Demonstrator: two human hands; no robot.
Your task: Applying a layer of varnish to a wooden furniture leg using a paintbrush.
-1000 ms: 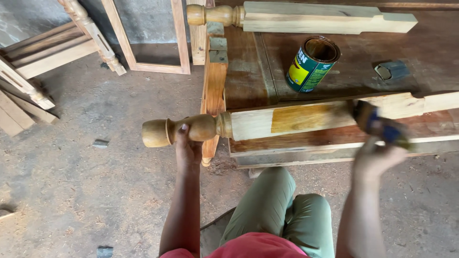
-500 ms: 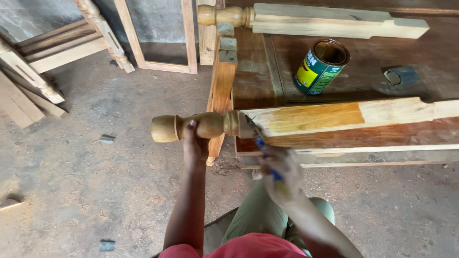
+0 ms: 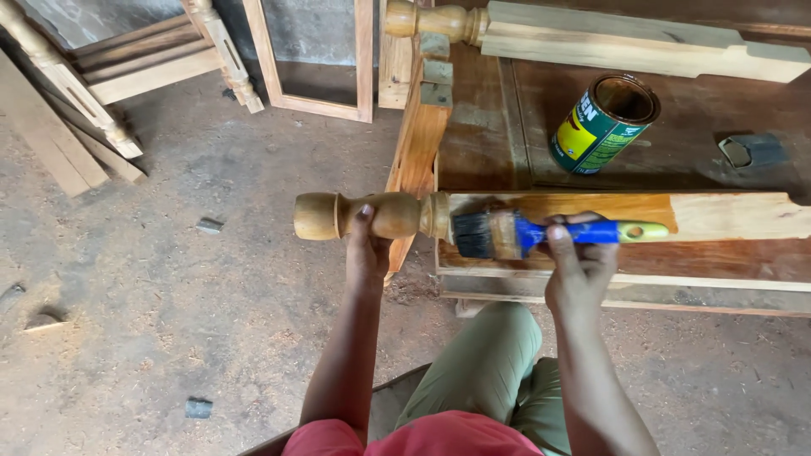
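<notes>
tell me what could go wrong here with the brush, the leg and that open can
The open can stands uncovered close behind the turned wooden leg; a wide sweep of the brush might knock it over. The left hand grips the leg's rounded end, so wet finish could reach the fingers and loosen the grip.

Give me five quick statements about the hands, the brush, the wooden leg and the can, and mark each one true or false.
1. The right hand holds a brush. True.
2. The left hand rests on the can. False: it grips the turned end of the wooden leg.
3. The can is open. True.
4. The brush's bristles touch the floor. False: they lie on the leg.
5. A second leg lies beyond the can. True.
</notes>
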